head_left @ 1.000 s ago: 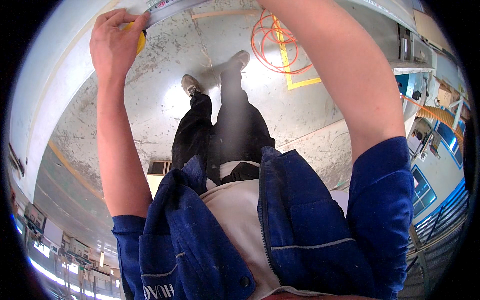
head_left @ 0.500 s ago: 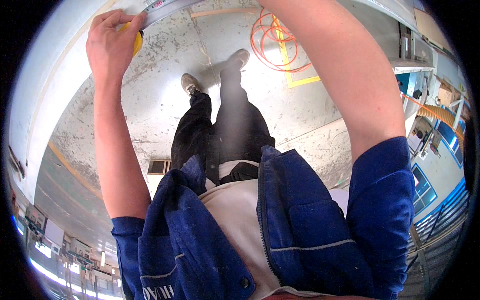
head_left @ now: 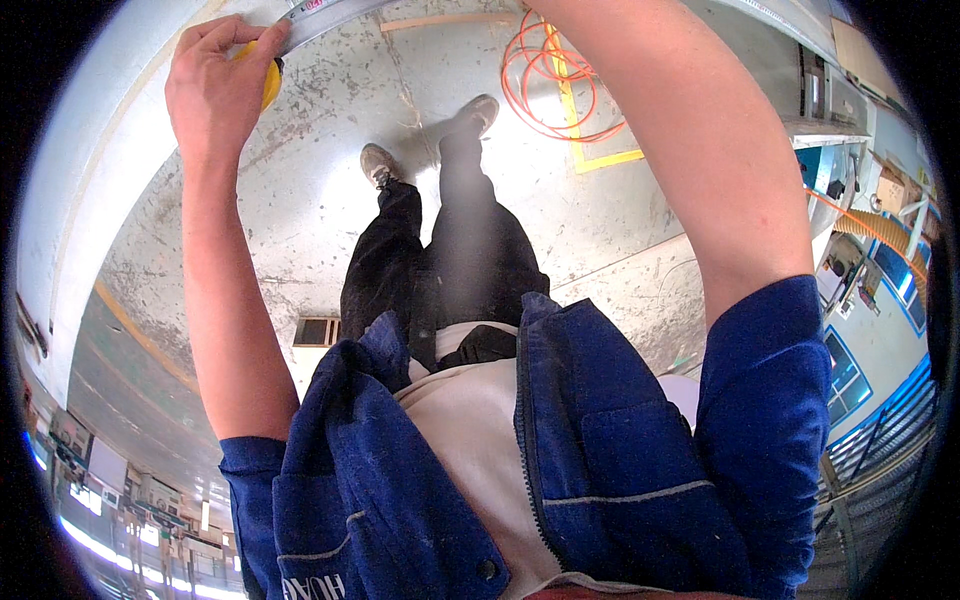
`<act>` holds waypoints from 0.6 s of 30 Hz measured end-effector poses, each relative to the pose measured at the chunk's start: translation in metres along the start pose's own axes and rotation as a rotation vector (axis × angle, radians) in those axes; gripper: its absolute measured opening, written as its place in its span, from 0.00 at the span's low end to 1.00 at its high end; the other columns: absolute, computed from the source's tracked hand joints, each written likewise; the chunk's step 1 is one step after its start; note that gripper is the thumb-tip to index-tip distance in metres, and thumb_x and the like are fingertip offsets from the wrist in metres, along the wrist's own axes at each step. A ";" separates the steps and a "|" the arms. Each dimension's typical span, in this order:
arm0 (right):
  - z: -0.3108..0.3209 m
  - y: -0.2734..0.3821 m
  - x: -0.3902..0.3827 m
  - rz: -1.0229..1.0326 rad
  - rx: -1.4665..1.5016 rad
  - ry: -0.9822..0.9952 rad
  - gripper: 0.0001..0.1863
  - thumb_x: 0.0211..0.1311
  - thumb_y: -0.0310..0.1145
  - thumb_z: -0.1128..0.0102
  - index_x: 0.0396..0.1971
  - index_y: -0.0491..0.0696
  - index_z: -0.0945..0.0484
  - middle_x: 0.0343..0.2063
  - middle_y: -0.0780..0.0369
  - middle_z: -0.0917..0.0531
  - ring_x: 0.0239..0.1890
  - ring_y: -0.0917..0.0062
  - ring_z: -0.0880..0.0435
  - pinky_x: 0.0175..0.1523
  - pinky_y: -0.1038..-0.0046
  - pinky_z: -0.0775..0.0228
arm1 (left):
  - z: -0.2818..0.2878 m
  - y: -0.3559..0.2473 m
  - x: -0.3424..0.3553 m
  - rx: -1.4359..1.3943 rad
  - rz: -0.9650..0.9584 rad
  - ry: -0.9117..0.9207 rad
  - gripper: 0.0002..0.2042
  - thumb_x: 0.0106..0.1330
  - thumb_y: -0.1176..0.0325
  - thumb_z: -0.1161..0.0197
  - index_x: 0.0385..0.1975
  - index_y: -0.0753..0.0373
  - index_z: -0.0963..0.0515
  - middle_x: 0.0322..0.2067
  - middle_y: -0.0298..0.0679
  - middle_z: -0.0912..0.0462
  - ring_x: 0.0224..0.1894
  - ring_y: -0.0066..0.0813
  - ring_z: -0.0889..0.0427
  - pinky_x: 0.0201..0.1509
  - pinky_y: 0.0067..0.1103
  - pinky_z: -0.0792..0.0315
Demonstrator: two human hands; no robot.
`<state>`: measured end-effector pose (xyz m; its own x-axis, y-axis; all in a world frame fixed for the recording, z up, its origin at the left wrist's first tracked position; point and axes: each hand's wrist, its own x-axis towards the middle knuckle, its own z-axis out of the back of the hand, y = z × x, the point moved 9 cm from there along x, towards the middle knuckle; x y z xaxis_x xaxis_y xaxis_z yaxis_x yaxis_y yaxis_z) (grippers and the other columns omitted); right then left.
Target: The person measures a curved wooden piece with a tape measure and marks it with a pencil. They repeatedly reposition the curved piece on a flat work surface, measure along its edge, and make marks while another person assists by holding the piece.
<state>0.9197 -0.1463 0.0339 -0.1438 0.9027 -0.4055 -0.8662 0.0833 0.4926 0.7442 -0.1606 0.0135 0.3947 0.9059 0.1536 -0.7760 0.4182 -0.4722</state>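
Note:
My left hand is raised at the upper left, its fingers closed around a yellow tape measure. From its case the pale metal blade runs out to the right and passes beyond the upper edge of the picture. My right forearm reaches up across the upper right, but the right hand lies outside the picture, so what it touches is hidden.
On the floor ahead lies a loosely coiled orange hose over yellow floor tape. A long pale panel curves along the left side. At the far right are a workbench and a ribbed yellow duct.
My left hand has shifted slightly left with the tape measure, and the blade has moved with it. My right forearm has barely moved.

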 end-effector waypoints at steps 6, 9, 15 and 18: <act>-0.002 0.000 0.003 0.035 -0.015 0.018 0.35 0.53 0.59 0.41 0.44 0.40 0.14 0.47 0.42 0.16 0.54 0.53 0.16 0.58 0.62 0.25 | -0.001 0.001 0.002 0.001 0.003 0.003 0.15 0.61 0.50 0.27 0.34 0.55 0.10 0.49 0.37 0.15 0.47 0.37 0.15 0.52 0.31 0.23; 0.000 0.001 0.000 0.000 -0.016 0.003 0.36 0.52 0.59 0.41 0.44 0.39 0.14 0.47 0.42 0.15 0.53 0.53 0.16 0.58 0.62 0.24 | 0.001 0.000 0.001 0.015 0.015 0.010 0.15 0.61 0.49 0.27 0.34 0.54 0.10 0.49 0.36 0.14 0.47 0.36 0.14 0.52 0.31 0.23; -0.001 -0.001 0.001 -0.039 -0.019 0.003 0.36 0.52 0.59 0.41 0.45 0.40 0.14 0.47 0.43 0.15 0.53 0.54 0.15 0.58 0.62 0.24 | -0.002 0.003 0.001 0.016 -0.002 -0.001 0.15 0.61 0.49 0.27 0.34 0.53 0.10 0.50 0.35 0.14 0.46 0.37 0.14 0.52 0.32 0.22; 0.000 -0.004 0.004 0.024 0.004 -0.003 0.35 0.52 0.59 0.41 0.45 0.41 0.14 0.47 0.43 0.15 0.53 0.54 0.15 0.58 0.62 0.24 | -0.002 0.004 0.002 0.033 0.024 0.031 0.14 0.61 0.49 0.27 0.36 0.52 0.10 0.51 0.34 0.14 0.50 0.33 0.14 0.55 0.28 0.23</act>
<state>0.9224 -0.1435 0.0301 -0.1633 0.9056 -0.3914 -0.8605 0.0633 0.5054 0.7427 -0.1570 0.0098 0.3906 0.9133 0.1152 -0.8012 0.3989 -0.4460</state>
